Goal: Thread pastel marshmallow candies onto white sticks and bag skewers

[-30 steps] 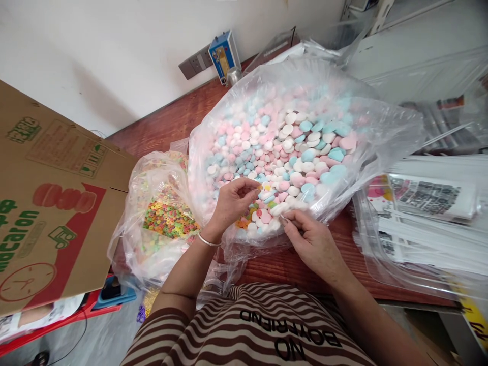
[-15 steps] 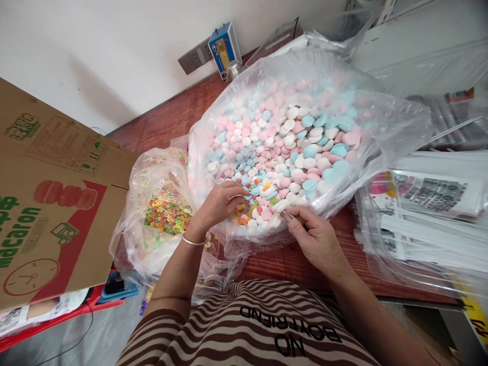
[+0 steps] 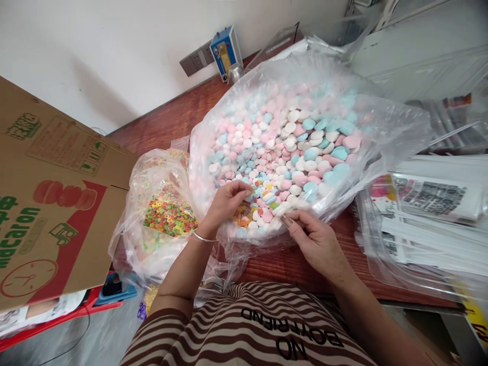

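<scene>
- Dial reference: middle of the large clear bag (image 3: 396, 127), which contains pastel discs (image 3: 310, 153).
- Left hand (image 3: 229, 201), 8 o'clock, is slightly nearer 3 o'clock than half a second ago; right hand (image 3: 318, 244), 6 o'clock, is nearly unmoved. Judged function: left sorts, right steadies.
- Small bright pieces (image 3: 244, 218) lie among discs at 7 o'clock; more fill the smaller bag (image 3: 141, 264) at 8 o'clock.
- Left fingers curl, tips near together; grasp on any piece cannot be told.
- Right thumb and forefinger meet at the near rim; film or white disc, indeterminate.
- Cloudy film blurs outer discs; carton (image 3: 68, 162), 9 o'clock, is cut off.
</scene>
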### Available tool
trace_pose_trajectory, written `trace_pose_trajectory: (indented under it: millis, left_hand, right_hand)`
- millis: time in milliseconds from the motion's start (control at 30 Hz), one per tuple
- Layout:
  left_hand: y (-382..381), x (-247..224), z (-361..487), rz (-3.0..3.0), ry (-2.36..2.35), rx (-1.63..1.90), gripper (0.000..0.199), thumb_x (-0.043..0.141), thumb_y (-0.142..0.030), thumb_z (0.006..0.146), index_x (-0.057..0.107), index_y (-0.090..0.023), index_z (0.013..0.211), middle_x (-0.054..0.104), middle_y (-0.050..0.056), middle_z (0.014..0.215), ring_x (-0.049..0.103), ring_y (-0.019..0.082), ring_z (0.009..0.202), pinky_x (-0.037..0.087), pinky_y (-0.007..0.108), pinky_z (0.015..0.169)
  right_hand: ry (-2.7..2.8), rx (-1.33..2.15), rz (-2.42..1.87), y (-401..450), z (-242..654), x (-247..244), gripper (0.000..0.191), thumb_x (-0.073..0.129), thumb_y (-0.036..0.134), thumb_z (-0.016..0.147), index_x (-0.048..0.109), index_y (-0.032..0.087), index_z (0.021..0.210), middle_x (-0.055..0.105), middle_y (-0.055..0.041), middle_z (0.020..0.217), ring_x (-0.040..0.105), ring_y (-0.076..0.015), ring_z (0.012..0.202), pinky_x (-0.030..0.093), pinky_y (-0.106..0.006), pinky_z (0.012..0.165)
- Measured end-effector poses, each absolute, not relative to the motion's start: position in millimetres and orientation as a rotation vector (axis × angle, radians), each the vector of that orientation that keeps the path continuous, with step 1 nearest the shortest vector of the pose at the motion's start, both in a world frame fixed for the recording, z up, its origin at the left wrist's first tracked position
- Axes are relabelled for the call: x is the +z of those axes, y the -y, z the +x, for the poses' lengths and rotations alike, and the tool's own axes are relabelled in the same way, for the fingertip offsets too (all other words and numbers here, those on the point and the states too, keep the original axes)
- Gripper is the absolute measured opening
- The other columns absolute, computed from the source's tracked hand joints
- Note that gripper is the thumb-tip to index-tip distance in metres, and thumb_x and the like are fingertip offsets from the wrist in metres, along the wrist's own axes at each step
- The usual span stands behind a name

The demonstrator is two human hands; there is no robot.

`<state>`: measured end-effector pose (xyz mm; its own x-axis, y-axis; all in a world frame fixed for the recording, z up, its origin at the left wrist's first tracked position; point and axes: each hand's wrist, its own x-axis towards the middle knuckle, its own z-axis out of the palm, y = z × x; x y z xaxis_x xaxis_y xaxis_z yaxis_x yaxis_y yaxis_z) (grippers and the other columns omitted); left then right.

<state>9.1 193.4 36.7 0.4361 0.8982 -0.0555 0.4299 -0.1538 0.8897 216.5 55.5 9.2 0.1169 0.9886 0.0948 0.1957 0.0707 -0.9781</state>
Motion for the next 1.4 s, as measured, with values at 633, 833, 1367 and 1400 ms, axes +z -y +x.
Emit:
trace_pose_trajectory:
  millis: [633, 833, 1367, 1400]
  left_hand:
    - [-166.0, 46.0, 34.3, 0.917, -0.926, 0.701, 0.043, 0.092, -0.038, 0.064, 0.07, -0.019, 0.095, 0.072, 0.001, 0.088, 0.069, 0.015, 0.08, 0.056, 0.028, 0.075]
    - [-146.1, 58.5, 56.5, 0.882, -0.84, 0.78, 0.028, 0.071, -0.045, 0.087, 0.063, -0.021, 0.098, 0.07, 0.009, 0.115, 0.069, 0.027, 0.113, 0.058, 0.042, 0.093]
    - [-110.2, 56.7, 104.4, 0.399, -0.805, 1.131, 0.035, 0.077, -0.047, 0.083, 0.055, -0.019, 0.082, 0.047, -0.004, 0.072, 0.043, 0.007, 0.055, 0.051, 0.025, 0.064]
    - [-108.0, 55.8, 104.9, 0.4, -0.808, 1.135, 0.036, 0.078, -0.047, 0.083, 0.055, -0.019, 0.082, 0.048, -0.004, 0.072, 0.043, 0.006, 0.055, 0.051, 0.024, 0.064]
  right_hand:
    - [1.383, 0.89, -1.353, -54.7, 205.5, 16.5, 0.019, 0.052, 0.028, 0.099, 0.065, 0.021, 0.087, 0.064, 0.0011, 0.073, 0.057, -0.0146, 0.065, 0.047, -0.024, 0.063]
    - [1.361, 0.652, -1.423, -53.1, 196.7, 15.6, 0.019, 0.054, 0.03, 0.101, 0.069, 0.02, 0.107, 0.071, -0.0005, 0.08, 0.063, -0.015, 0.066, 0.049, -0.025, 0.066]
    - [1.756, 0.323, -1.524, -38.0, 189.6, 13.7, 0.029, 0.038, 0.028, 0.105, 0.063, 0.018, 0.096, 0.067, -0.0017, 0.057, 0.066, -0.02, 0.045, 0.035, -0.027, 0.044]
    - [1.754, 0.326, -1.527, -37.9, 188.0, 12.4, 0.028, 0.038, 0.028, 0.105, 0.063, 0.018, 0.096, 0.067, -0.0015, 0.056, 0.065, -0.0198, 0.044, 0.034, -0.027, 0.044]
